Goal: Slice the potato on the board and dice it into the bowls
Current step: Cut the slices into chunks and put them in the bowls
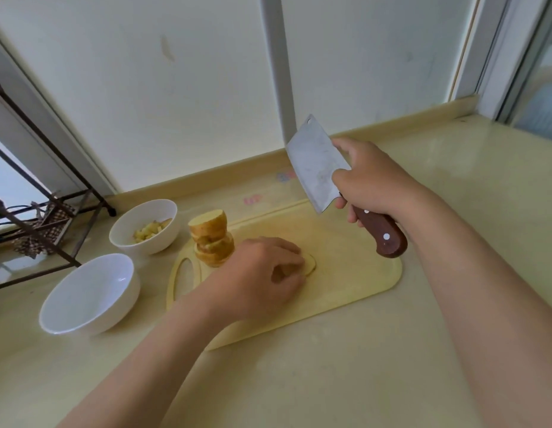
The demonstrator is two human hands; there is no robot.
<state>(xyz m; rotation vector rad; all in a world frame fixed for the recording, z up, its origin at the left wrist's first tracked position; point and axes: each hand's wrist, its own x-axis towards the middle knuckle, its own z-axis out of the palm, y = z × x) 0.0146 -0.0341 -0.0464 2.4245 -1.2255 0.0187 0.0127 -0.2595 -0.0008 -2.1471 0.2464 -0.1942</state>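
A pale yellow cutting board [345, 273] lies on the counter. At its left end stands a stack of potato slices [212, 239]. My left hand [256, 273] rests on the board with curled fingers holding down a flat potato slice [310, 263], which is mostly hidden beneath it. My right hand [372, 183] grips the brown wooden handle of a cleaver [314, 168], raised above the board's far right with the blade pointing up and away. A white bowl [145, 227] left of the board holds diced potato. A second white bowl [89, 293] nearer me shows nothing inside.
A dark metal rack [46, 230] with a checked cloth stands at the far left on the counter. Frosted window panes and a raised ledge [361, 131] run behind the board. Beige counter [299, 381] stretches in front and to the right.
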